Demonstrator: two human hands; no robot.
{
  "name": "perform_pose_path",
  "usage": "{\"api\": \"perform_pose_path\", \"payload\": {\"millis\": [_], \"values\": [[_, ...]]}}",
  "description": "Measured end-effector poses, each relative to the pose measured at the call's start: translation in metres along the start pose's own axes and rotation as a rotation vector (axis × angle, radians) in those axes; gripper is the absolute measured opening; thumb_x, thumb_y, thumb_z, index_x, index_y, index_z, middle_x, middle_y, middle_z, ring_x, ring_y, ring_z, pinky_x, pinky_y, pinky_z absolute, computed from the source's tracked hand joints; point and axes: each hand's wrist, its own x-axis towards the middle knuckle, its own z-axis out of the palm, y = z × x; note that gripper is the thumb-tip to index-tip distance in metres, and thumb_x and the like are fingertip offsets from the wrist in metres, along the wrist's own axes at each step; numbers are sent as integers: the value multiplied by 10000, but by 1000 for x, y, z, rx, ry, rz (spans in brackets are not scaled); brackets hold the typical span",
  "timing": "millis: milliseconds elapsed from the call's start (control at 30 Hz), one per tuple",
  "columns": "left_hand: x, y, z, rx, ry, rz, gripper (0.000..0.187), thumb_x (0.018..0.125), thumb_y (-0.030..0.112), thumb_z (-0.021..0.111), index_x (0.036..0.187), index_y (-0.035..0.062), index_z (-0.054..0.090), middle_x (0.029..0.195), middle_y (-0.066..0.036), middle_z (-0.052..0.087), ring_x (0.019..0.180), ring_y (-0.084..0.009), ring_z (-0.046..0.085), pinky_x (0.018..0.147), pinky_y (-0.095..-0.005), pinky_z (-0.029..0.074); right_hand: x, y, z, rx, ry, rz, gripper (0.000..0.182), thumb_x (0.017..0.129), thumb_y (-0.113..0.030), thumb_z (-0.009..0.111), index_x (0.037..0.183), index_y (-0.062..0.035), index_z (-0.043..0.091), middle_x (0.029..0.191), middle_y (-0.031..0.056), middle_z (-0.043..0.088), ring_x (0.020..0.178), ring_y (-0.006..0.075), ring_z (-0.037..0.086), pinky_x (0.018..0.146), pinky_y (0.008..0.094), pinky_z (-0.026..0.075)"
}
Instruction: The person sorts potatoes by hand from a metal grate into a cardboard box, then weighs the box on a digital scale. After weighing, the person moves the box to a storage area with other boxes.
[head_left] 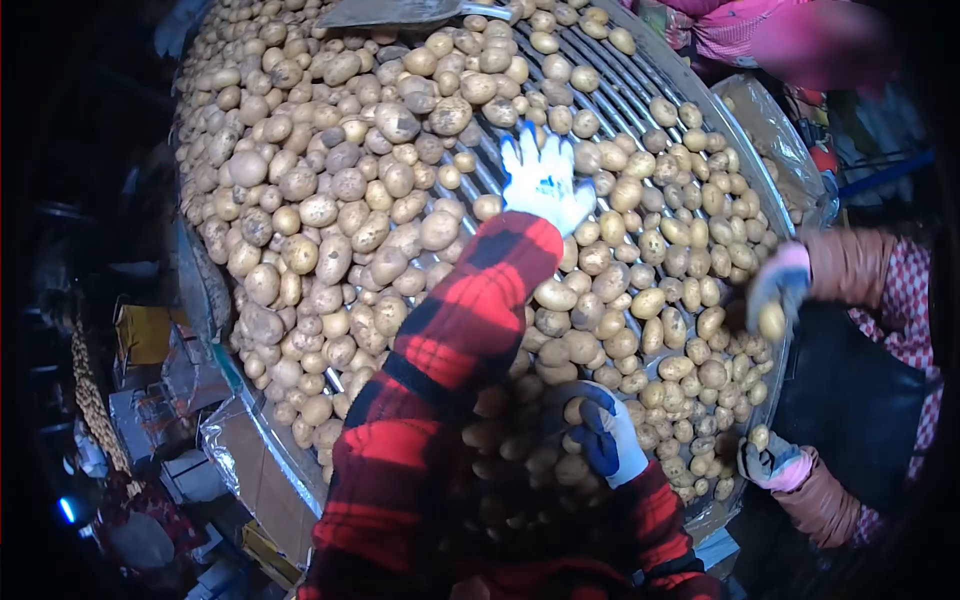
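My left hand point(547, 182), in a white glove with blue fingertips, lies palm down with its fingers spread on the metal roller bars point(487, 155). Potatoes point(615, 195) sit close by its thumb side, and none is seen in its grip. Nearer to me, my right hand point(608, 437), in a blue and white glove, has its fingers curled around a potato point(574, 411). A shaded heap of potatoes point(515, 450) lies beside that hand, under my checked sleeves.
A large pile of potatoes point(300, 180) covers the sorting table's left side. A metal scoop point(390, 10) rests at the far end. On the right, a co-worker's gloved hands point(778, 285) hold potatoes. Cardboard boxes point(262, 480) stand at lower left, and a plastic-lined container point(765, 130) at upper right.
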Motion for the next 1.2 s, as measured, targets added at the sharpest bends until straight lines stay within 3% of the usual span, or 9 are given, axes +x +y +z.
{"api": "perform_pose_path", "payload": {"millis": [67,200,267,333,500,667,833,1067,1200], "values": [[-16,6,-29,16,-237,38,798,899,568,548,1517,79,426,1616,-121,352,1506,-436,237,1171,-723,102,3,3,1,12,11,-43,421,997,-266,621,1339,-24,578,1112,50,674,786,69,588,593,198,459],[-48,7,-25,-1,-225,94,827,893,588,560,1563,141,373,1649,-128,293,1501,-459,247,1136,-776,97,1,4,2,194,-38,-66,426,1002,-254,608,1334,12,571,1228,108,682,1009,171,686,742,239,550],[-68,6,-29,-144,-242,90,828,896,578,562,1567,137,361,1645,-152,292,1491,-472,261,1143,-762,116,-4,-7,12,8,-34,-157,503,1041,-419,546,1287,18,584,1154,97,687,993,173,673,884,315,547],[-93,7,-45,-107,-288,181,762,894,562,567,1528,165,426,1580,-216,366,1439,-479,337,1156,-717,172,-8,-1,11,84,-3,-133,473,1062,-397,507,1273,19,591,1131,93,688,970,172,671,861,319,546],[-162,-9,-73,-70,-172,269,678,896,536,589,1454,158,521,1499,-182,473,1344,-404,447,1054,-612,336,-46,0,10,62,-51,-130,510,1049,-426,518,1248,35,606,1080,125,695,890,197,674,794,322,543],[-215,-18,-97,-124,-115,193,639,851,389,674,1430,148,547,1361,-118,564,1314,-350,473,1077,-575,343,-102,34,-1,178,6,73,598,956,-497,638,1228,35,657,1079,129,731,909,184,701,721,261,529],[-263,-13,-115,-232,-51,116,553,857,289,690,1386,150,604,1351,-132,560,1327,-390,464,1136,-591,306,-161,26,22,198,-19,195,516,926,-413,691,1205,21,676,1083,101,732,900,158,698,737,230,522],[-319,7,-105,-355,-122,54,513,844,275,712,1337,158,635,1385,-153,549,1343,-409,457,1138,-593,305,-222,90,-6,61,-18,244,386,969,-287,665,1164,45,685,1110,124,717,982,202,678,888,329,528],[-337,19,-107,-305,-131,157,515,837,303,711,1327,166,635,1413,-151,530,1397,-434,389,1165,-640,228,-279,110,-17,93,294,331,280,1006,-218,596,1111,24,690,1061,87,720,935,166,678,763,272,543]]}}
